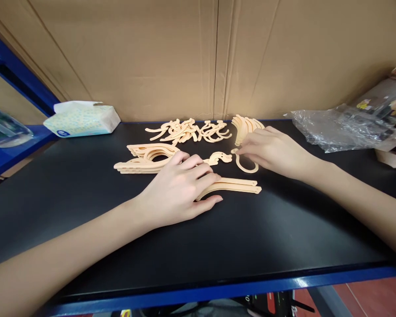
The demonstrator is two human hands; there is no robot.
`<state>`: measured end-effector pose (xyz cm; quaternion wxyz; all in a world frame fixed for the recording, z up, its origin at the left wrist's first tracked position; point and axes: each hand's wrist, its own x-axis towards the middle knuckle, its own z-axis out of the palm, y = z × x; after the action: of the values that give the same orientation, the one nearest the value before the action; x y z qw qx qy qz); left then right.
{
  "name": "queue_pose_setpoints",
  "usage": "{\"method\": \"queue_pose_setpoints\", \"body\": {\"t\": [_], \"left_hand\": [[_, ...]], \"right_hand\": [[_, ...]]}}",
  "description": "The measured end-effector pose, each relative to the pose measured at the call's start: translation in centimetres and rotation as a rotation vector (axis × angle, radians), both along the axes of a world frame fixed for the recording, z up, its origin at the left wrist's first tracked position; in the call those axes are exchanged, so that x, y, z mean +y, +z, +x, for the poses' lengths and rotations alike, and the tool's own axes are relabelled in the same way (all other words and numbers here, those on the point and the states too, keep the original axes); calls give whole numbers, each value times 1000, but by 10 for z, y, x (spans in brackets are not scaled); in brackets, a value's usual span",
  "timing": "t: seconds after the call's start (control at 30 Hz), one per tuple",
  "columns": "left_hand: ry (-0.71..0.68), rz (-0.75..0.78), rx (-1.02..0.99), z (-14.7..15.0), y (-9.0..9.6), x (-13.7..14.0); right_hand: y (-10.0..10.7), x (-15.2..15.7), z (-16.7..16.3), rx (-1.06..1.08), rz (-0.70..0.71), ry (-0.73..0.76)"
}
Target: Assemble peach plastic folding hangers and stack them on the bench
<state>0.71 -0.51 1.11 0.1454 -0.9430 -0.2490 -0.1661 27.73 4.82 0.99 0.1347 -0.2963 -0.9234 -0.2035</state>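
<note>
My left hand (185, 187) lies palm down over cream plastic hanger arms (237, 185), fingers curled across them and thumb in front on the table. Two arm ends stick out to its right. Notched, looped hanger pieces (138, 165) lie stacked at its left, partly covered by the fingers. A small cream piece with holes (220, 157) shows just beyond the fingers. My right hand (270, 147) has its fingers pinched at the top of a curved hanger hook (251, 170); the fingertips are partly hidden. Behind that hand stands a stack of curved cream pieces (246, 125).
A loose pile of cream hooks (185, 130) lies at the back of the black table (198, 255). A tissue pack (82, 119) sits back left. Clear plastic bags (330, 127) lie at the right. Cardboard (152, 57) walls the back, and a blue rail (218, 293) edges the front.
</note>
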Motion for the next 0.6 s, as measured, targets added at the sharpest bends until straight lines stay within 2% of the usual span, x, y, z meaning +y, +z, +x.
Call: {"method": "queue_pose_setpoints", "body": {"t": [0.1,0.3,0.43,0.6], "left_hand": [[44,9,6,1,-1,-1],[116,-43,14,1,-1,-1],[112,-125,9,2,-2,1],[88,-136,-3,1,-4,1]], "right_hand": [[3,0,1,-66,62,-9],[7,-5,-2,-194,45,8],[8,-9,-7,-298,98,-34],[8,-9,-8,-315,123,-43]]}}
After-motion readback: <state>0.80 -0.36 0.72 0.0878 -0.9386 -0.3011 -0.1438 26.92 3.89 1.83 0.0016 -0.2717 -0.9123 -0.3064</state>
